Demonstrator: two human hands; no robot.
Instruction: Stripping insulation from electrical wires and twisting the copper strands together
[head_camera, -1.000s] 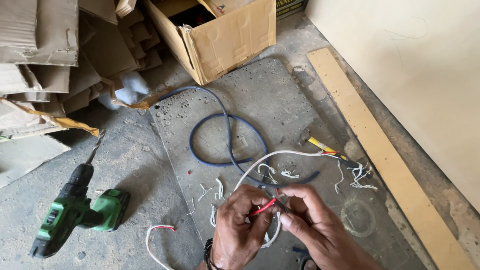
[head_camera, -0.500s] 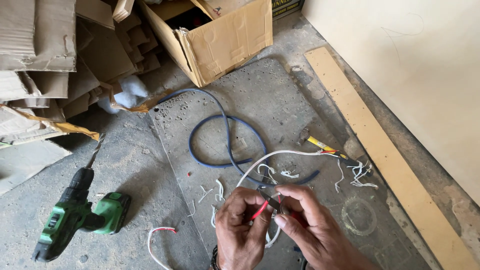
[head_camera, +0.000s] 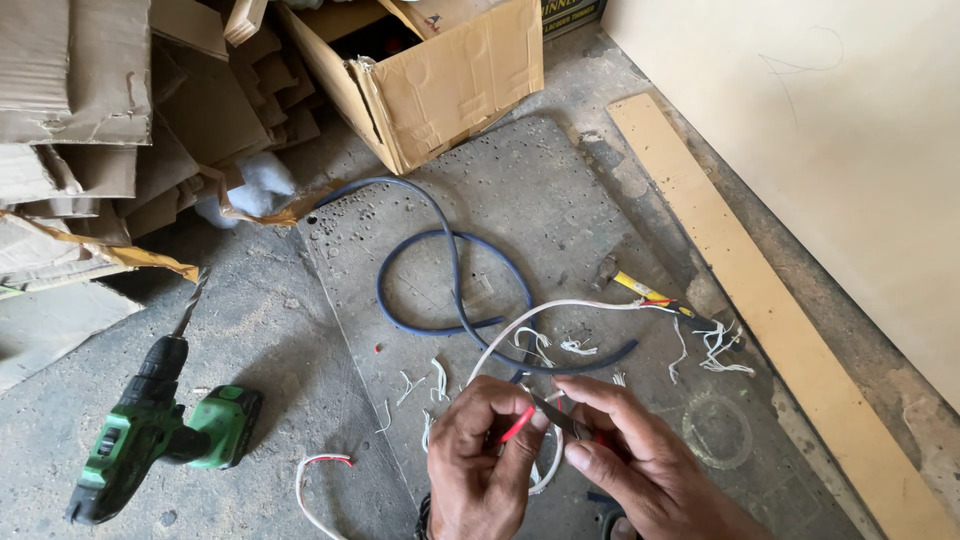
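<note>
Near centre of floor: left hand (head_camera: 485, 455) pinching red wire (head_camera: 517, 426), right hand (head_camera: 640, 465) gripping small dark tool (head_camera: 556, 413), possibly a blade, against it; blue cable (head_camera: 455, 270) looped just beyond, green drill (head_camera: 150, 430) far left, cardboard box (head_camera: 450, 75) at back

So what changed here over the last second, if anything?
Very little. The left hand holds the red wire as before, and the right hand keeps a small dark blade against it; the fingers only shifted slightly. The drill, blue cable, cardboard box and wooden plank lie unchanged.
</note>
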